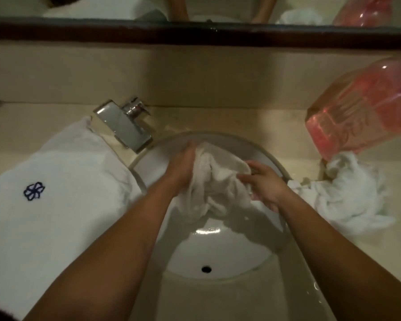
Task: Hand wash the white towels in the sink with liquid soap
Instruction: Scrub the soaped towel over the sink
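In the sink, toward its far rim, lies the wet white towel. The left hand presses its left side with fairly straight fingers, thumb hidden. The right hand pinches its right edge with curled fingers. A folded towel lies left and a crumpled towel right, with the tap and pink soap bottle beyond.

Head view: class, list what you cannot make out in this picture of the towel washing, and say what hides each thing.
1. Left hand: head view, fingertips buried in the wet towel, so its grip is unclear.
2. Pink bottle: head view, cut off by the right edge; its label is blurred.
3. Folded towel: head view, cut off by the left edge.
4. Suds on the wet towel: head view, too blurred to tell.
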